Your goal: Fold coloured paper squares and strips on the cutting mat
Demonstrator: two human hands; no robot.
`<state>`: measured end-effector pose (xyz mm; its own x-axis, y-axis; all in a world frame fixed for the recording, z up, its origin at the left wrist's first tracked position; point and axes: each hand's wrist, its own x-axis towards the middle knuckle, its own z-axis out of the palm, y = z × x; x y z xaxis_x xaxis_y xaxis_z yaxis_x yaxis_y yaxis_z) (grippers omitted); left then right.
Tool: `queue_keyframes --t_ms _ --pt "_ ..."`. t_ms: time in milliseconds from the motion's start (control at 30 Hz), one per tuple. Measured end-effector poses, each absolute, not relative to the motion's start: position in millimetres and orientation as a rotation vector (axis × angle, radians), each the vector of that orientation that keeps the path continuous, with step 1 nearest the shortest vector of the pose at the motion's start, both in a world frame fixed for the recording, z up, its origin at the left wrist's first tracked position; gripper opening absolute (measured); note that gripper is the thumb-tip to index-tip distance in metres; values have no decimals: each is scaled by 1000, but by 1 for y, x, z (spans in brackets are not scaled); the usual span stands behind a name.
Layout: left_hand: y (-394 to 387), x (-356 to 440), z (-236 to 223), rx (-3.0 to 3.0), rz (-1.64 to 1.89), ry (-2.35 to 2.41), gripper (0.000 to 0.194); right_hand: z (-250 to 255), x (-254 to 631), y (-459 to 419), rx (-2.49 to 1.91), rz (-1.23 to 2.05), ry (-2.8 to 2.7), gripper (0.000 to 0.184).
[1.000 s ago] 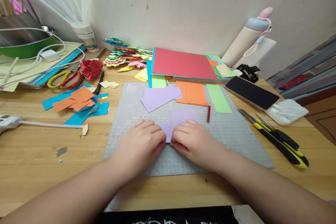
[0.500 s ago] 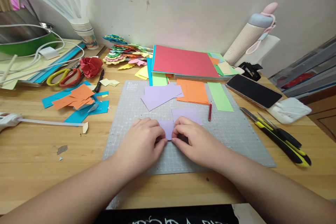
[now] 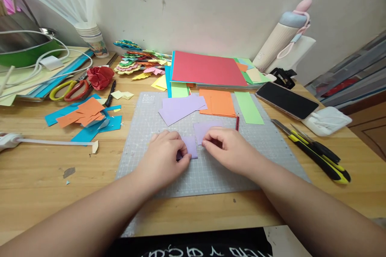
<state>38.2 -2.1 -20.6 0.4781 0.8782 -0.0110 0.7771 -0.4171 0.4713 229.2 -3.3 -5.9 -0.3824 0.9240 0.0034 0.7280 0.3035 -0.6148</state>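
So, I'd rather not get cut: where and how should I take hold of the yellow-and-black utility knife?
I'd grip the utility knife around mid-handle with the right hand, coming from the near side. Its blade points away and to the left, and another tool lies close along its far side, so the near side looks freer.

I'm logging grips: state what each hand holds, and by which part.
Left hand: small purple paper, by its near edge. Right hand: over another purple sheet; any grip cannot be told.
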Motion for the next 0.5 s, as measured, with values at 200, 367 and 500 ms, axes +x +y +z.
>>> queue_keyframes --t_ms 200,367,500 --pt "0 38 -22 2310 326 1363 14 1 240 -12 -1025 357 -2784 24" --pt "1 37 -21 2302 309 1353 14 -4 239 -15 -1099 236 -2873 26" --pt "0 38 -21 2333 336 1300 13 -3 239 -12 -1160 351 -2874 26"
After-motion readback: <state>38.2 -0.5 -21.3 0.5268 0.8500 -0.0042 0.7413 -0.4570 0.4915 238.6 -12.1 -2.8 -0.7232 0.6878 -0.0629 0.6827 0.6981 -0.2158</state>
